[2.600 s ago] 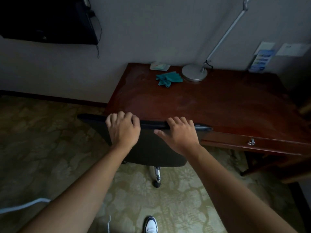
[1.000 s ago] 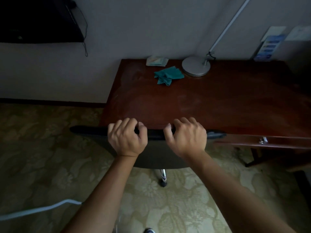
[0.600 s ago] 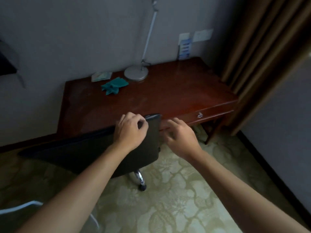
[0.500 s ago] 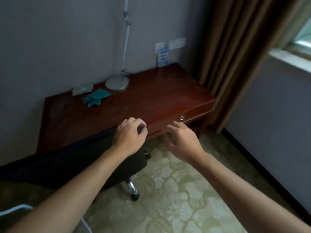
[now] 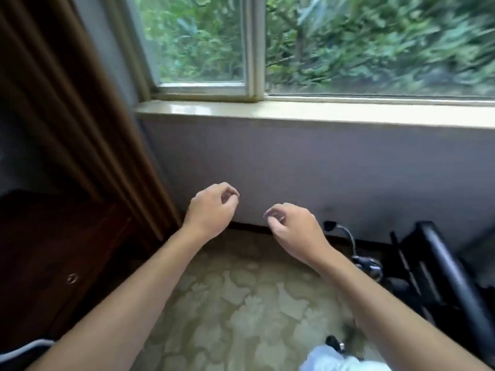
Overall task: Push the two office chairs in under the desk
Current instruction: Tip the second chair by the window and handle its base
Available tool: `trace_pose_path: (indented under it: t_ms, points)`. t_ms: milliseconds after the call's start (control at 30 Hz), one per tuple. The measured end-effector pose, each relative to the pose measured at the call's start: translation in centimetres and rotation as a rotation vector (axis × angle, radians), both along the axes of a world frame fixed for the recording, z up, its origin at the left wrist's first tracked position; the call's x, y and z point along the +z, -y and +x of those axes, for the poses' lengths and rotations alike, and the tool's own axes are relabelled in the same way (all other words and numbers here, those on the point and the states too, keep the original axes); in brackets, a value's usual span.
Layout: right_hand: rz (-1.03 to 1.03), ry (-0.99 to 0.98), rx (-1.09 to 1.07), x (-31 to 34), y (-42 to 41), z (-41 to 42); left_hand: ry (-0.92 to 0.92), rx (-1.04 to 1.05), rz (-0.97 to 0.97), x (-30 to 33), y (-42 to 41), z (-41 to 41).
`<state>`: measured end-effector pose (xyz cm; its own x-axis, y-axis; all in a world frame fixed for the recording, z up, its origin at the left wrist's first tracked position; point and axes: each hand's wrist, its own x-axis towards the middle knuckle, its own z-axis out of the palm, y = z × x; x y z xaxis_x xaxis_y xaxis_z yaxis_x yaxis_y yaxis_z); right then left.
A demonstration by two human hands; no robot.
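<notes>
A black office chair [image 5: 450,271] stands at the right by the wall under the window, its backrest edge toward me and its chrome base [image 5: 367,263] showing. The dark red wooden desk [image 5: 48,245] fills the left edge, with a drawer pull [image 5: 71,278] on its front. The chair I held a moment ago is out of view. My left hand [image 5: 211,210] and my right hand [image 5: 294,228] hover in mid-air in front of the wall, fingers loosely curled, holding nothing. My right hand is a short way left of the black chair and apart from it.
A brown curtain [image 5: 67,103] hangs between the desk and the window [image 5: 321,44] with its pale sill [image 5: 294,113]. Patterned carpet [image 5: 241,303] lies below my arms. My white shoe [image 5: 334,362] shows at the bottom, and a white curved object [image 5: 26,346] at bottom left.
Both hands have let go of the first chair's backrest by the desk. My view has swung right, past the curtain to the window, bringing a second black chair into sight.
</notes>
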<state>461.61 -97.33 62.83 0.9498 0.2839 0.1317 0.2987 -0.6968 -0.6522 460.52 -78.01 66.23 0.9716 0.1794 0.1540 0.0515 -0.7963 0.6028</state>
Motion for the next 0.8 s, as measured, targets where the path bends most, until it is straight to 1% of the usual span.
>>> trace_pose_path:
  t_ms: [100, 233, 333, 433, 500, 600, 700, 800]
  points:
    - [-0.018, -0.035, -0.248, -0.8, 10.7, 1.2, -0.044, -0.272, 0.006, -0.5, 10.6, 5.2]
    - [0.062, -0.086, -0.572, -1.5, 22.0, 0.0, -0.099, -0.56, 0.01, -1.7, 23.3, 9.5]
    - [0.1, -0.139, -0.784, -3.2, 29.2, -2.1, -0.122, -0.745, 0.02, -2.5, 32.8, 11.4]
    - [0.081, -0.235, -0.938, -5.2, 34.5, -3.4, -0.142, -0.911, 0.026, -3.9, 39.9, 12.0]
    - [0.094, -0.285, -1.022, -7.0, 37.6, -3.1, -0.171, -1.011, 0.062, -5.7, 43.6, 12.8]
    - [0.137, -0.346, -1.116, -10.4, 41.2, -1.1, -0.243, -1.1, 0.137, -9.8, 48.0, 15.3]
    - [0.098, -0.456, -1.128, -14.3, 43.7, 2.0, -0.339, -1.126, 0.192, -14.8, 51.2, 18.7]
    - [-0.003, -0.596, -1.102, -18.3, 46.2, 6.1, -0.485, -1.107, 0.243, -19.4, 53.4, 22.1]
